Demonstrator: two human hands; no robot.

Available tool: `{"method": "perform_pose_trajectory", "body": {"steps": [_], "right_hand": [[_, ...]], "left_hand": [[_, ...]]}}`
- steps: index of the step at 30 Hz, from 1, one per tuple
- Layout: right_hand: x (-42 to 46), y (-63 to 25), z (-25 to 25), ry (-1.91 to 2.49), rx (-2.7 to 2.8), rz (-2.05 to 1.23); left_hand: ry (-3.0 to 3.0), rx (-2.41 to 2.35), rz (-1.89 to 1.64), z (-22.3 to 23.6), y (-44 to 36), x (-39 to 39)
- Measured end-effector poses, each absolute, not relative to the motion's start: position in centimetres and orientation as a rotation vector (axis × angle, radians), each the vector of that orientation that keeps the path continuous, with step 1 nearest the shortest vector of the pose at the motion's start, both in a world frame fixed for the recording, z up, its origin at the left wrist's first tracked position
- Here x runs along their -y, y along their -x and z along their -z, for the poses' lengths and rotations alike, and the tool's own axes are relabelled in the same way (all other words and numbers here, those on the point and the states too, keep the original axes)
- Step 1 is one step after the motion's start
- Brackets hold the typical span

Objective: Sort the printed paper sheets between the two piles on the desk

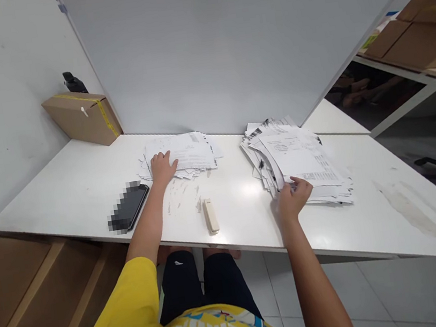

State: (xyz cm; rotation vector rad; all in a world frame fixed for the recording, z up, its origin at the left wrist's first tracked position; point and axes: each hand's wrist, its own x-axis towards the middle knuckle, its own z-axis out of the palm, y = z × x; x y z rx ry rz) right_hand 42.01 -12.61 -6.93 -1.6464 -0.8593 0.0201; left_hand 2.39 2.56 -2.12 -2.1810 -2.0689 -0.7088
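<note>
My left hand [163,168] lies on a low, loose stack of printed papers [192,152], its fingers spread over the near left part. A taller, uneven stack of printed papers [302,157] sits to the right. At that stack's near left corner is my right hand [294,197], its fingers curled against the edge of the upper sheets; the fingertips are partly hidden, and the sheets there stand slightly raised. Between my arms, close to the table's front edge, a cream-coloured stapler [211,216] rests apart from both hands.
A black phone [130,205], partly blurred out, lies beside my left forearm on the white table [240,203]. A taped cardboard box [84,117] stands at the back left, with a black bottle [75,83] behind it. A grey-white panel [202,52] closes off the back.
</note>
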Motion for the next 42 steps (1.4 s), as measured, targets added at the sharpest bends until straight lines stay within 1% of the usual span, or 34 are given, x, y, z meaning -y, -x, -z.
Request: {"method": "perform_pose_trajectory", "body": {"steps": [3, 5, 8, 13, 16, 19, 22, 24, 27, 29, 32, 35, 38, 42], "right_hand": [[12.6, -42.1, 7.0, 1.650, 0.857, -0.017], [12.6, -42.1, 7.0, 1.653, 0.850, -0.012], [12.5, -42.1, 7.0, 1.650, 0.855, -0.008], [12.4, -42.2, 7.2, 1.664, 0.853, 0.010], [12.4, -42.3, 7.4, 1.662, 0.866, 0.041], [12.3, -42.4, 7.7, 1.669, 0.929, 0.133], [12.2, -42.2, 8.0, 1.672, 1.123, 0.213], [11.8, -41.5, 8.2, 1.665, 1.331, 0.150], [10.1, -39.1, 8.1, 1.653, 1.629, -0.087], [8.1, -36.8, 7.8, 1.659, 1.792, -0.227], [4.6, -33.1, 7.2, 1.654, 1.975, -0.333], [1.9, -30.8, 6.8, 1.593, 2.095, -0.393], [1.0, -30.3, 6.9, 1.517, 2.142, -0.427], [1.1, -30.8, 7.4, 1.434, 2.136, -0.459]], "left_hand": [[2.147, 2.127, 0.800, 2.5, -2.0, -2.8], [2.173, 2.142, 0.763, 2.7, -1.8, -2.9], [2.249, 2.095, 0.746, 2.7, -2.1, -2.5], [2.300, 2.001, 0.933, 2.1, -4.1, -0.9], [2.278, 1.947, 0.903, 2.0, -4.9, -0.5], [2.188, 2.108, 0.828, 2.1, -4.6, -0.7], [2.066, 2.255, 0.806, 2.1, -3.5, -1.4], [1.983, 2.299, 0.843, 2.1, -2.8, -1.8], [1.936, 2.323, 0.848, 2.1, -2.2, -2.5], [1.951, 2.292, 0.830, 2.1, -2.2, -2.7], [1.968, 2.229, 0.873, 2.2, -2.3, -2.8], [2.089, 2.147, 1.090, 2.4, -2.5, -2.9], [2.241, 2.099, 1.511, 3.0, -3.1, -3.4], [2.214, 2.215, 1.993, 4.3, -5.0, -4.0]]}}
